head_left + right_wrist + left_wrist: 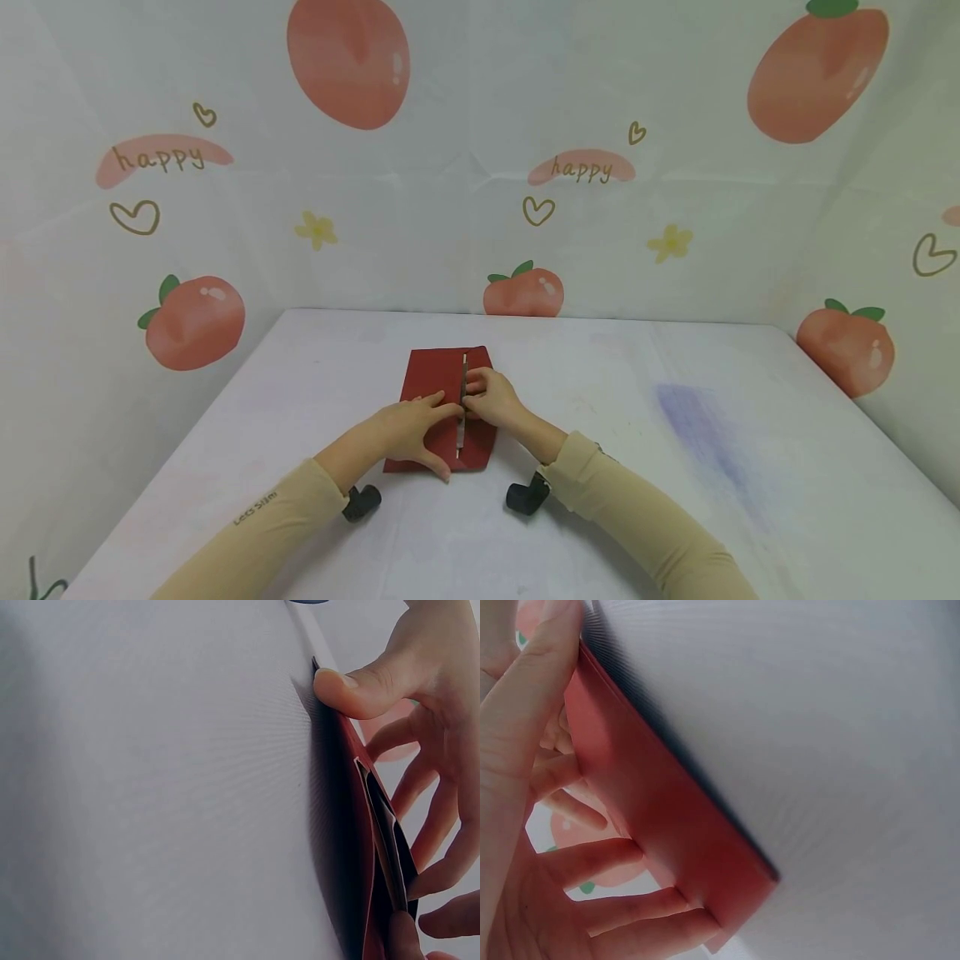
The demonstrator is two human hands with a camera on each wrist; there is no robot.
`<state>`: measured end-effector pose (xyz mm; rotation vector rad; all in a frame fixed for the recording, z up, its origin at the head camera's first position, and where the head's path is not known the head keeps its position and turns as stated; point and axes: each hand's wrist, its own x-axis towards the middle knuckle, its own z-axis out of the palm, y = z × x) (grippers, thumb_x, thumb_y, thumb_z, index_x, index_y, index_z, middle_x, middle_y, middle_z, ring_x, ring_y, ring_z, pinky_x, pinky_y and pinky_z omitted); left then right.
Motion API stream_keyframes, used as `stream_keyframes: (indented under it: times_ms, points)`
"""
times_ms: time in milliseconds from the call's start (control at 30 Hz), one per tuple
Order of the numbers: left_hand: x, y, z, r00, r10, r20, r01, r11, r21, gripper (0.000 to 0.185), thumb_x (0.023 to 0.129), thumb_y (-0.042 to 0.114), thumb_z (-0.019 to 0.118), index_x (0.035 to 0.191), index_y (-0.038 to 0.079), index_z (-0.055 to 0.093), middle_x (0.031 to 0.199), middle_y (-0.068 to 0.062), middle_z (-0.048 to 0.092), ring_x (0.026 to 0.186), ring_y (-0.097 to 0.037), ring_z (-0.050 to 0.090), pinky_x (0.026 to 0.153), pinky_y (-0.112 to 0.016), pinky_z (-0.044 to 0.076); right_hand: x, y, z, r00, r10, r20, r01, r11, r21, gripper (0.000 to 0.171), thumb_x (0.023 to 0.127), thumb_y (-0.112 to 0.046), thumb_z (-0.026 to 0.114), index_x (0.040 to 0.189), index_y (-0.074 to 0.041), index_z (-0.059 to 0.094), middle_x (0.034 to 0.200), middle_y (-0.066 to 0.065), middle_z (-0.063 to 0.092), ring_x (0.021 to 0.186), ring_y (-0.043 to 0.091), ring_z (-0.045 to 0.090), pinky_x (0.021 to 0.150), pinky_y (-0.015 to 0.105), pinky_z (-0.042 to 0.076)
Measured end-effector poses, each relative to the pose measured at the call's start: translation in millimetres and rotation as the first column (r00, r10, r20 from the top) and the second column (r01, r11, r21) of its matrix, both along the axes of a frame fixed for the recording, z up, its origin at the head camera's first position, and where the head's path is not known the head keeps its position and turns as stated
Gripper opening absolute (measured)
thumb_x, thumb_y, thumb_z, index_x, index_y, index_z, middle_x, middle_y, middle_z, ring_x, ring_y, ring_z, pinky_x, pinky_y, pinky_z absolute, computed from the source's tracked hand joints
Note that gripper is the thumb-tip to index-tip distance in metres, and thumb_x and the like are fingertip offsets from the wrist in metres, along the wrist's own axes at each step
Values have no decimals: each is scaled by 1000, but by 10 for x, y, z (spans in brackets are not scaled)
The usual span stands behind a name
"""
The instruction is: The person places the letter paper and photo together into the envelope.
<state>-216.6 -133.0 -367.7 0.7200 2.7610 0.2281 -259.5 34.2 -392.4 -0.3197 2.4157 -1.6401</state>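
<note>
A red paper envelope [438,371] lies on the table, its opening toward the right. A thin, flat, pale-and-dark paper-like insert [384,832] shows in that opening; its kind cannot be told. My left hand [408,429] rests over the envelope with fingers spread, the thumb at the near edge and the index fingertip at the opening. On the right side, my right hand [495,400] pinches the insert's edge between thumb and fingers. Its fingertips [405,937] show low in the right wrist view. The left hand partly covers the envelope's middle.
A white table [720,500] spreads around the envelope, with a purple smudge [697,433] on its right. A white backdrop [465,167] with printed fruit stands behind. Black wrist devices [528,495] sit just above the table near both forearms.
</note>
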Motion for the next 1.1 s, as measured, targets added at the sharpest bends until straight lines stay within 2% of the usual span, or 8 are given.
stream_keyframes:
  times_ms: [433, 667, 1100]
  points:
    - [9, 2, 15, 1000, 3, 14, -3, 1000, 10, 83, 65, 57, 77, 134, 25, 43, 148, -19, 34, 131, -46, 39, 95, -61, 42, 6, 0, 13, 1000, 13, -7, -13, 1000, 6, 42, 83, 6, 57, 123, 9, 48, 109, 25, 63, 93, 29, 67, 71, 33, 58]
    - [1, 1, 9, 1000, 4, 14, -4, 1000, 12, 84, 64, 58, 76, 135, 26, 43, 149, -20, 34, 131, -48, 38, 97, -62, 41, 14, 7, 32, 999, 13, -43, -11, 999, 44, 42, 81, 5, 58, 122, 9, 49, 106, 25, 65, 91, 28, 67, 72, 31, 57]
    - [13, 3, 18, 999, 9, 32, -9, 1000, 18, 84, 66, 57, 76, 136, 25, 42, 150, -19, 32, 133, -47, 36, 97, -63, 40, -2, 14, 11, 999, 23, -48, -19, 997, 81, 41, 82, 3, 61, 121, 8, 49, 106, 24, 67, 90, 26, 67, 75, 30, 56]
